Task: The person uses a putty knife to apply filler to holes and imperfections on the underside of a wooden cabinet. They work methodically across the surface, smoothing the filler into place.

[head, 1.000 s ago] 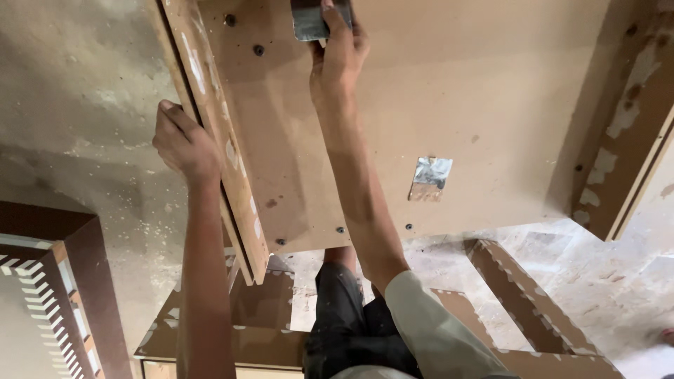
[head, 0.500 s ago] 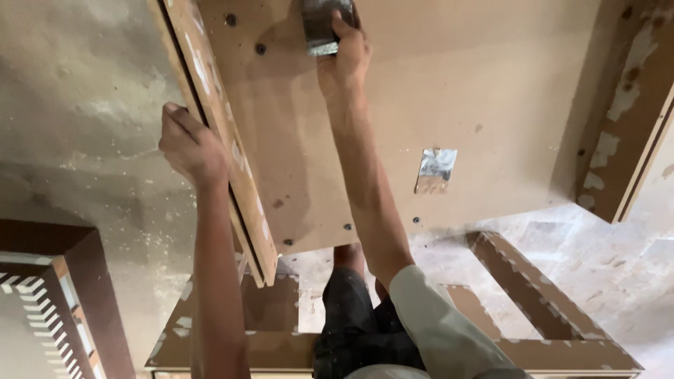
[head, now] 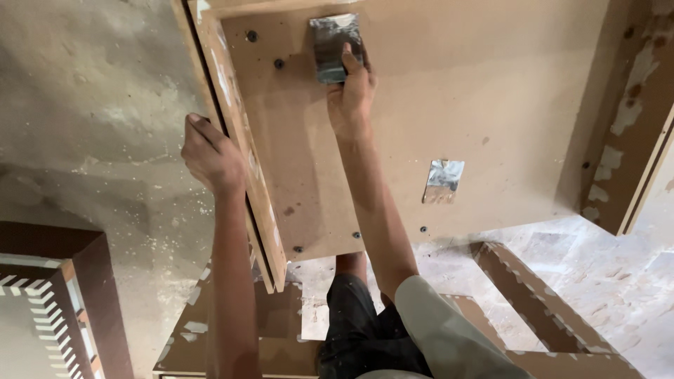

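A large brown fibreboard panel (head: pixel 449 105) with a raised left side rail (head: pixel 235 133) lies under me, with several dark screw heads in its face. My right hand (head: pixel 351 91) presses a flat metal scraper blade (head: pixel 331 42) against the panel near its top. My left hand (head: pixel 210 154) grips the outer edge of the side rail, fingers curled over it. A second flat metal blade (head: pixel 442 181) lies loose on the panel, right of my forearm.
Dusty grey concrete floor (head: pixel 91 105) spreads to the left. A dark wooden frame with a white zigzag edge (head: pixel 49 281) sits at lower left. Brown wooden frame pieces (head: pixel 533 295) lie below the panel. Another board edge (head: pixel 632 140) stands at the right.
The view has shifted so the panel and both hands sit lower in frame. My right hand stays on the scraper blade and my left hand stays on the rail.
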### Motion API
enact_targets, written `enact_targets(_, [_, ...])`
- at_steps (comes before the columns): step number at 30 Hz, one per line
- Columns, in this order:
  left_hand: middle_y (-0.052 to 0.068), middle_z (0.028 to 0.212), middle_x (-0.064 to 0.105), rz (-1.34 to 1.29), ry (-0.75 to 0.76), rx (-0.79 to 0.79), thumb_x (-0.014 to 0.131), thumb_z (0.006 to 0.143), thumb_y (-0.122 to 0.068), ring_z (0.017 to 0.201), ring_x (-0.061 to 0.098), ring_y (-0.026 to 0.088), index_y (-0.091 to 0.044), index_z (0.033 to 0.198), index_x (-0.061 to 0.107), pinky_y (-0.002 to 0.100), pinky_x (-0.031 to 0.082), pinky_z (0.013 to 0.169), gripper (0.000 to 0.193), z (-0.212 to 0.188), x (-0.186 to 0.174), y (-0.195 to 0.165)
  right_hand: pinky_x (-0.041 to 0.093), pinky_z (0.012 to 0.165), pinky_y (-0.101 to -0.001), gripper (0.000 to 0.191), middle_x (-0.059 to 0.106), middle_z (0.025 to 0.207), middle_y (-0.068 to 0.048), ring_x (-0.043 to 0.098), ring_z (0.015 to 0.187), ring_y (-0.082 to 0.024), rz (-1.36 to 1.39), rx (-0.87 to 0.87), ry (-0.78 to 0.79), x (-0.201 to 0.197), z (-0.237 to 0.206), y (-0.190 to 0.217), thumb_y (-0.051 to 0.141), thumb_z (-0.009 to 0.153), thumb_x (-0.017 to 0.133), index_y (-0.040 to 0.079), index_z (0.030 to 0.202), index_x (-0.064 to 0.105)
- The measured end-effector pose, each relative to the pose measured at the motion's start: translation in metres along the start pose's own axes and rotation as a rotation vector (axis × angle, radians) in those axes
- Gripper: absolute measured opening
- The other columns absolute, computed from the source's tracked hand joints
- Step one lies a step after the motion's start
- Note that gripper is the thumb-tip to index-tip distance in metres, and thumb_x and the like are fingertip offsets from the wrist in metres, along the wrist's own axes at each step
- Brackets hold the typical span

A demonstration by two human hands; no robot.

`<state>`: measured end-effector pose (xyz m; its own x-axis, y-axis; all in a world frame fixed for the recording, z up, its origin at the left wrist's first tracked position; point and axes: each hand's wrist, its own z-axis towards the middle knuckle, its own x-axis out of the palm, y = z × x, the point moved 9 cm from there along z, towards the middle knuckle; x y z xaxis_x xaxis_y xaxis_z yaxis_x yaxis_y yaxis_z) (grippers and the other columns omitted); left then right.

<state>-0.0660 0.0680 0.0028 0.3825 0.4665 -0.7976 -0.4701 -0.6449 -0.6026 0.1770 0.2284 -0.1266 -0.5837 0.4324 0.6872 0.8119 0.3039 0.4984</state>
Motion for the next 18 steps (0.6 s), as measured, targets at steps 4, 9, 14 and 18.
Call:
enact_targets(4, [0.018, 0.071, 0.063, -0.006, 0.027, -0.077, 0.036, 0.111, -0.03, 0.061, 0.06, 0.04, -0.003, 0.085, 0.055, 0.053, 0.042, 0.06, 0.042, -0.001, 0.002, 0.007, 0.063, 0.086, -0.0368, 0.031, 0.067, 0.114, -0.021, 0.07, 0.1, -0.028, 0.0, 0.001, -0.069, -0.003, 0.023, 0.01, -0.005, 0.099, 0.05, -0.018, 0.127, 0.053])
enact_targets(9, [0.015, 0.068, 0.062, -0.01, 0.041, -0.069, 0.034, 0.111, -0.031, 0.058, 0.062, 0.035, -0.005, 0.083, 0.055, 0.05, 0.043, 0.056, 0.044, 0.001, 0.005, 0.01, 0.063, 0.087, -0.0422, 0.034, 0.064, 0.115, -0.021, 0.067, 0.102, -0.03, -0.062, 0.077, -0.17, -0.008, 0.029, 0.014, -0.006, 0.096, 0.049, -0.015, 0.129, 0.051])
enact_targets(14, [0.016, 0.068, 0.061, 0.003, 0.027, -0.012, 0.034, 0.113, -0.03, 0.059, 0.061, 0.036, -0.004, 0.083, 0.054, 0.051, 0.043, 0.057, 0.045, 0.0, 0.005, 0.007, 0.06, 0.089, -0.0444, 0.032, 0.063, 0.116, -0.021, 0.064, 0.103, -0.031, -0.07, 0.083, -0.163, 0.006, 0.036, 0.018, -0.003, 0.099, 0.051, -0.016, 0.129, 0.051])
enact_targets(18, [0.017, 0.073, 0.065, -0.009, 0.015, 0.019, 0.035, 0.113, -0.031, 0.063, 0.064, 0.037, -0.004, 0.085, 0.057, 0.05, 0.044, 0.058, 0.044, -0.001, 0.006, 0.009, 0.057, 0.092, -0.0401, 0.032, 0.064, 0.119, -0.017, 0.064, 0.106, -0.026, -0.022, 0.132, 0.013, 0.012, 0.032, 0.025, 0.0, 0.103, 0.052, -0.012, 0.133, 0.052])
